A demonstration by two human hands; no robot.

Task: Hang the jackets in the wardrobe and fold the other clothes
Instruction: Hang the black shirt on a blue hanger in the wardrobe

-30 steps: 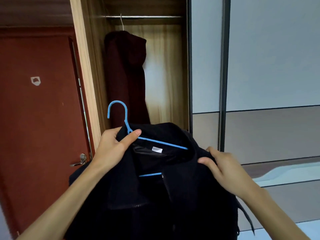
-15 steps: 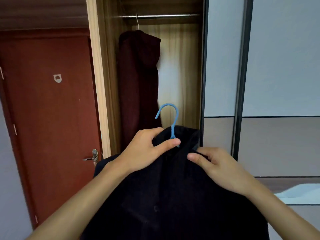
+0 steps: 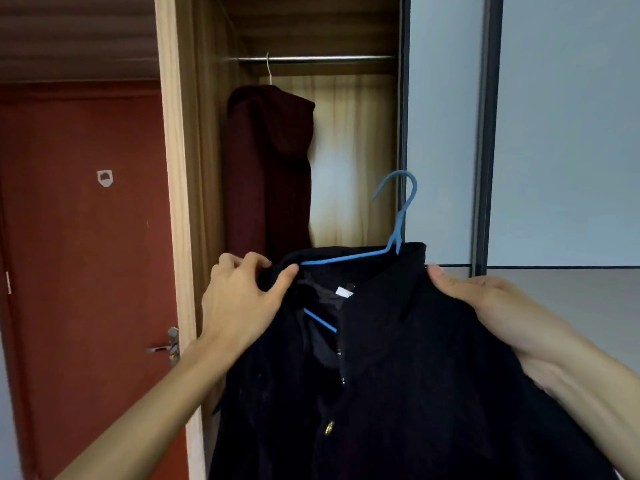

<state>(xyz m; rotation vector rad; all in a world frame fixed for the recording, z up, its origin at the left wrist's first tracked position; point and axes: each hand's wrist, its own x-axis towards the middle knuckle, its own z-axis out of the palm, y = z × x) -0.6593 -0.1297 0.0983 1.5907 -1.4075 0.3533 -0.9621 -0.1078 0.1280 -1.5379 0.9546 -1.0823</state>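
Far left: a red-brown door [image 3: 86,237], closed, with a small white badge [image 3: 105,177] on its upper part and a metal door handle [image 3: 166,346] at its right edge. Just beside it, the wardrobe [image 3: 173,168], with a light wood side post and open on this side. Along the top inside, a metal rail [image 3: 311,58]. Near the rail's left end, on a white wire hook [image 3: 268,67], a maroon hooded jacket [image 3: 266,168], hanging close to the left wall of the compartment. Behind it, a pale wood back panel [image 3: 353,150].

Lower down, in front of the opening: left hand [image 3: 239,299], pinching the left shoulder of a black jacket [image 3: 398,375] between thumb and curled fingers, at the end of one arm of a blue hanger [image 3: 394,244]. Hanger inside the black jacket, with one arm bare along the open collar and part of the lower bar showing in the neck opening. Hook up and tilted right, free in the air, well below the rail. Inside the neck, a white label [image 3: 344,292]; down the front, a gold button [image 3: 329,427]. Black jacket held up in the air before the right half of the opening, not yet on the rail, hem out of view below.

Right: right hand [image 3: 491,306], clamped on the right shoulder of the black jacket, thumb on top, fingers hidden under the cloth. Behind, a grey sliding door [image 3: 443,133] with a dark upright frame strip [image 3: 483,133].
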